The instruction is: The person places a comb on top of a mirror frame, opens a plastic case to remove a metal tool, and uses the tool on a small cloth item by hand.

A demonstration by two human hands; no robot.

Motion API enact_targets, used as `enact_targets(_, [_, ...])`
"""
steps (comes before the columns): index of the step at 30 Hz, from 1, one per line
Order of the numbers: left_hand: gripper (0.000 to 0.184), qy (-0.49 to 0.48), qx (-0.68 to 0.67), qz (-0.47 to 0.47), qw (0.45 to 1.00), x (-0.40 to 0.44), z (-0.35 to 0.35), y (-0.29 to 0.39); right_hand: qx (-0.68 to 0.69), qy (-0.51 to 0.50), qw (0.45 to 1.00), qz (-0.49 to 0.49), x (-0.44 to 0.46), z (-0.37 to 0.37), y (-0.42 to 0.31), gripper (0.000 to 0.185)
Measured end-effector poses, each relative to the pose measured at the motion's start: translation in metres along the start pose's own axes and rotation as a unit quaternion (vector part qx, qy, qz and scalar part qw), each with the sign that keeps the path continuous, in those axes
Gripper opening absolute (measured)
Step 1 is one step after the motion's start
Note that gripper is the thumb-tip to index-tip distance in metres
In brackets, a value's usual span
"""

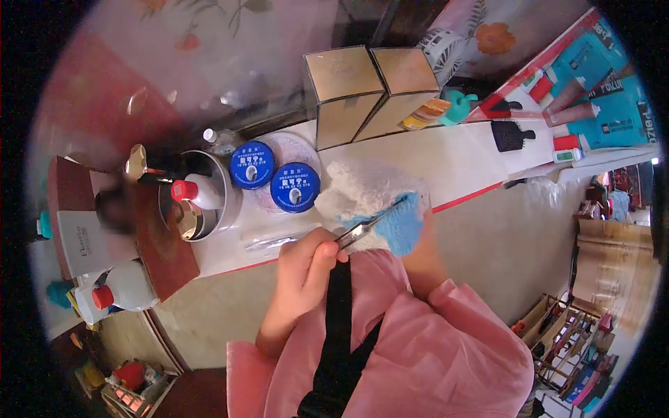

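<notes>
My left hand [305, 268] is closed around a slim, shiny metal tool [357, 233], tweezers-like in shape. Its dark tip reaches up and to the right over a blue fuzzy cloth [405, 226]. Fluffy white cloth [366, 182] is bunched beside and behind the blue one on the table. From the right side my right forearm [426, 268] runs up behind the blue cloth. Cloth hides my right hand, so its fingers do not show. A clear plastic packet [275, 242] lies just left of my left hand.
Two blue-lidded round tins [295, 187] sit on a plate. A metal pot [226, 202] holds a red-capped bottle [198, 190]. Gold-coloured boxes [348, 115] stand at the back. A black brush [511, 136] and teal tubes [606, 125] lie rightward. The white table [460, 160] has a red edge.
</notes>
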State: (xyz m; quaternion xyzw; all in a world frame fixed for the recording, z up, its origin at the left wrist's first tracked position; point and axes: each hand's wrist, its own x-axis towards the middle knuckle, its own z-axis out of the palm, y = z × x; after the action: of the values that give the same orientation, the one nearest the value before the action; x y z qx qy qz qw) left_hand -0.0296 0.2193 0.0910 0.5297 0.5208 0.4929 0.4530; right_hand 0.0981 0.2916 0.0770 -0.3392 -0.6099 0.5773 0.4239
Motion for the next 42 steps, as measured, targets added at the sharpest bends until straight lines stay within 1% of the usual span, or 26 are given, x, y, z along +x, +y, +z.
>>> enact_targets(5, [0.023, -0.018, -0.064, -0.044, 0.997, -0.003, 0.002, -0.005, 0.014, -0.004, 1.000, 0.025, -0.002, -0.004, 0.005, 0.032])
enact_targets(7, [0.023, -0.028, -0.087, -0.052, 0.994, -0.002, 0.002, -0.004, -0.082, -0.011, 0.995, -0.056, -0.005, -0.011, 0.009, 0.039])
enact_targets(9, [0.026, -0.039, -0.075, -0.073, 0.994, -0.002, 0.001, -0.004, -0.224, 0.063, 0.966, -0.110, -0.003, -0.018, 0.009, 0.039])
enact_targets(11, [0.026, -0.031, -0.096, -0.097, 0.990, -0.005, 0.000, -0.007, -0.368, 0.179, 0.903, -0.133, -0.001, -0.035, 0.004, 0.039])
enact_targets(12, [0.026, -0.024, -0.116, -0.119, 0.986, -0.007, -0.001, -0.010, -0.405, 0.214, 0.879, -0.135, 0.001, -0.045, 0.005, 0.039])
enact_targets(13, [0.026, -0.020, -0.115, -0.119, 0.986, -0.008, 0.000, -0.013, -0.412, 0.227, 0.872, -0.135, 0.002, -0.052, 0.006, 0.039])
enact_targets(15, [0.025, 0.042, -0.229, -0.108, 0.967, -0.007, 0.007, -0.019, -0.346, 0.179, 0.910, -0.145, 0.004, -0.050, 0.016, 0.039])
enact_targets(16, [0.025, 0.048, -0.228, -0.108, 0.967, -0.005, 0.008, -0.018, -0.281, 0.118, 0.940, -0.151, 0.006, -0.044, 0.031, 0.039])
enact_targets(18, [0.022, 0.055, -0.139, -0.067, 0.986, 0.000, 0.008, -0.014, -0.094, -0.065, 0.980, -0.162, 0.012, -0.025, 0.089, 0.039])
enact_targets(19, [0.022, 0.058, -0.139, -0.067, 0.986, 0.002, 0.009, -0.010, -0.014, -0.163, 0.971, -0.172, 0.019, -0.005, 0.098, 0.039])
enact_targets(20, [0.019, 0.054, -0.053, -0.041, 0.996, 0.003, 0.010, -0.006, -0.014, -0.166, 0.971, -0.172, 0.006, -0.005, 0.091, 0.039])
enact_targets(21, [0.016, 0.048, 0.033, -0.015, 0.998, 0.004, 0.011, -0.004, 0.044, -0.072, 0.995, -0.045, -0.008, 0.010, 0.036, 0.037])
enact_targets(22, [0.016, 0.051, 0.032, -0.014, 0.998, 0.005, 0.011, -0.004, 0.100, 0.025, 0.991, 0.083, -0.016, 0.018, 0.006, 0.034])
enact_targets(23, [0.014, 0.037, 0.078, 0.002, 0.996, 0.006, 0.012, -0.004, 0.093, 0.052, 0.988, 0.112, -0.018, 0.018, -0.001, 0.034])
enact_targets(24, [0.011, 0.022, 0.123, 0.019, 0.992, 0.006, 0.012, -0.004, 0.036, 0.045, 0.994, 0.093, -0.019, 0.016, -0.001, 0.034])
enact_targets(27, [0.009, 0.008, 0.156, 0.022, 0.988, 0.007, 0.012, -0.004, -0.153, 0.043, 0.987, 0.024, -0.020, 0.009, 0.004, 0.033])
enact_targets(30, [0.009, 0.013, 0.193, 0.062, 0.979, 0.004, 0.015, -0.007, -0.347, 0.051, 0.936, -0.027, -0.023, 0.003, 0.006, 0.033])
enact_targets(33, [0.012, -0.007, 0.179, 0.082, 0.980, 0.001, 0.012, -0.011, -0.491, 0.049, 0.870, -0.009, -0.028, -0.003, 0.002, 0.033])
enact_targets(34, [0.012, -0.007, 0.179, 0.082, 0.980, -0.001, 0.010, -0.011, -0.523, 0.047, 0.851, 0.014, -0.028, -0.005, -0.001, 0.033])
enact_targets(35, [0.014, 0.018, 0.140, 0.079, 0.987, -0.004, 0.007, -0.011, -0.542, 0.039, 0.835, 0.086, -0.026, -0.010, -0.001, 0.036])
enact_targets(36, [0.016, 0.042, 0.102, 0.075, 0.991, -0.006, 0.004, -0.012, -0.542, 0.040, 0.835, 0.086, -0.023, -0.009, -0.002, 0.036])
enact_targets(37, [0.018, 0.069, 0.106, 0.113, 0.985, -0.006, -0.001, -0.019, -0.464, 0.018, 0.884, 0.058, -0.020, -0.008, -0.002, 0.034])
enact_targets(38, [0.018, 0.068, 0.106, 0.114, 0.985, -0.005, -0.005, -0.018, -0.382, -0.004, 0.924, 0.030, -0.017, -0.007, -0.003, 0.032])
enact_targets(39, [0.018, 0.107, 0.086, 0.144, 0.980, -0.001, -0.008, -0.014, -0.296, -0.027, 0.955, 0.001, -0.013, -0.005, -0.004, 0.029])
enact_targets(40, [0.018, 0.148, 0.066, 0.173, 0.972, 0.003, -0.011, -0.010, -0.206, -0.052, 0.977, -0.029, -0.011, -0.002, -0.005, 0.027])
enact_targets(42, [0.018, 0.143, 0.058, 0.188, 0.970, 0.010, -0.017, -0.004, -0.019, -0.103, 0.991, -0.084, -0.008, 0.002, -0.007, 0.024])
